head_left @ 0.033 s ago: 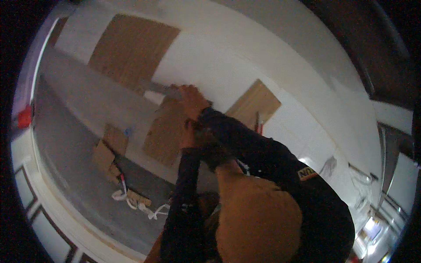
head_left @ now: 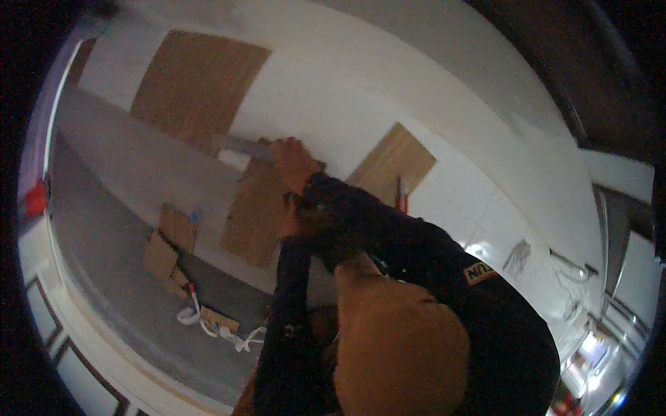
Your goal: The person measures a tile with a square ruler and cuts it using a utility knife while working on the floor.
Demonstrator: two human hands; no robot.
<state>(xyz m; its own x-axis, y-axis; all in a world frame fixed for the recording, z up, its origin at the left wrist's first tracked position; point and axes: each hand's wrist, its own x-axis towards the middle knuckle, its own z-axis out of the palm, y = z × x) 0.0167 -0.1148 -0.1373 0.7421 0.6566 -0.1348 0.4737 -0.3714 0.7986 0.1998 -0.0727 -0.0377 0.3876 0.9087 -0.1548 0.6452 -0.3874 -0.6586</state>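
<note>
My right hand (head_left: 295,163) is closed at the end of a long, flat grey tool (head_left: 248,146), whose exact kind is too blurred to tell. That strip points left across the upper edge of a brown wood-grain board (head_left: 253,215). Lower down, my left hand (head_left: 289,216) lies at the right side of the same board, below my right wrist. Its fingers are dark and blurred, and whether they grip anything is hidden. My bent knee (head_left: 402,340) in brown cloth stands between my forearms.
A larger wood-grain panel (head_left: 198,83) lies at the upper left. Right of my hands is another board (head_left: 399,161) with a red-handled tool (head_left: 403,197). Small board offcuts (head_left: 163,256) and tangled white strips (head_left: 239,338) lie lower left. A red object (head_left: 35,199) sits at the far left.
The whole view has shifted slightly, carrying everything a little to the left. My hands, the grey tool and the board keep nearly the same places relative to one another.
</note>
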